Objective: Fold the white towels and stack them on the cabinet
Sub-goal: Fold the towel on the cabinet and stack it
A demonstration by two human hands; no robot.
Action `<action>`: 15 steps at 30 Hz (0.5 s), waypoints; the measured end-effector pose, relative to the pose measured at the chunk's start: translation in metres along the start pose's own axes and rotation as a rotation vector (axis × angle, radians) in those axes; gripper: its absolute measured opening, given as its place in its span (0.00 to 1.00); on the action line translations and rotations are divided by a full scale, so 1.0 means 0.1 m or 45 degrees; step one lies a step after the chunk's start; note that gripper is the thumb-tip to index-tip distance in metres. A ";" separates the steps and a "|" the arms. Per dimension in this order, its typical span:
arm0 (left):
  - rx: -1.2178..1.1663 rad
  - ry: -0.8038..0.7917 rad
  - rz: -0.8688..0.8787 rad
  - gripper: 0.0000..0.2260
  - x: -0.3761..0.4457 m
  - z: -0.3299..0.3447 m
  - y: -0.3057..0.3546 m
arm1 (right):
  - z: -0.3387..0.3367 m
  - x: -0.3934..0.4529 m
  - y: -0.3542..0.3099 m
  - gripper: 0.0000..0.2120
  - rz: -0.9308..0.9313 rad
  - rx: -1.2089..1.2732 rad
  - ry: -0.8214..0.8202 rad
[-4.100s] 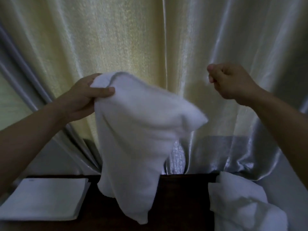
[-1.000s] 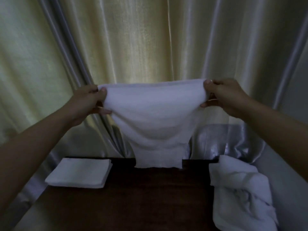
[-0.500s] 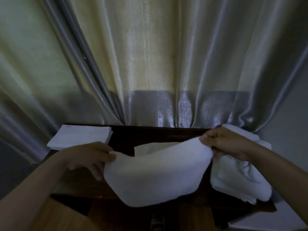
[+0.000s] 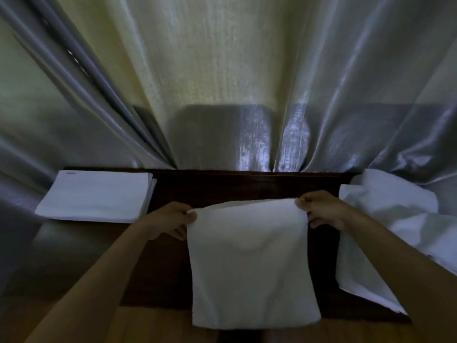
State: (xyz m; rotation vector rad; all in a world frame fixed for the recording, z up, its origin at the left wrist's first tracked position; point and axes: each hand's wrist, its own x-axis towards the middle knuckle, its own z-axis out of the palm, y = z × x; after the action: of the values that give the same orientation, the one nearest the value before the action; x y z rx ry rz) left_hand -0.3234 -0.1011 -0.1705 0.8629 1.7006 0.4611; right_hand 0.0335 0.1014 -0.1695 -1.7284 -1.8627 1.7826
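Folded stack (image 4: 96,196) done on desk (image 4: 247,184); both hands, left (image 4: 170,220) & right (image 4: 321,209), pinching towel (image 4: 249,263) corners mid-fold; unfolded pile (image 4: 385,231) left, approx halfway imo.

- I see a white towel (image 4: 252,263) draped over the dark cabinet (image 4: 247,186), its front edge overhanging.
- Folded stack (image 4: 96,196) lies flat at left.
- Unfolded pile (image 4: 385,231) sits at right, apparently crumpled.

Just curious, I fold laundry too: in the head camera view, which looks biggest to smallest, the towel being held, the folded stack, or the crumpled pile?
1. Held towel, though it is nearest the camera.
2. Crumpled pile, partly behind the right arm, so unsure.
3. Folded stack.
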 end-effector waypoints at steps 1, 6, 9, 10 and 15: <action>-0.053 0.066 -0.019 0.11 0.16 0.00 -0.04 | -0.01 0.17 0.02 0.11 0.009 -0.006 0.029; -0.077 0.394 -0.111 0.11 0.84 0.28 -0.21 | 0.17 0.85 0.26 0.12 -0.013 -0.185 0.189; 0.062 0.554 -0.132 0.14 1.06 0.46 -0.30 | 0.31 1.04 0.38 0.14 -0.050 -0.274 0.264; 0.092 0.602 -0.117 0.15 1.11 0.50 -0.33 | 0.34 1.08 0.40 0.14 -0.063 -0.295 0.282; 0.137 0.714 -0.130 0.17 1.24 0.65 -0.36 | 0.45 1.22 0.41 0.16 -0.053 -0.355 0.300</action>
State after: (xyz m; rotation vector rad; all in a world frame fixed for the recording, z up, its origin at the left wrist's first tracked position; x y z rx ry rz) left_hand -0.2873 -0.0410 -0.2963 0.7590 2.2894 0.5821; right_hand -0.0163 0.1440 -0.2894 -1.8727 -2.1014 1.2863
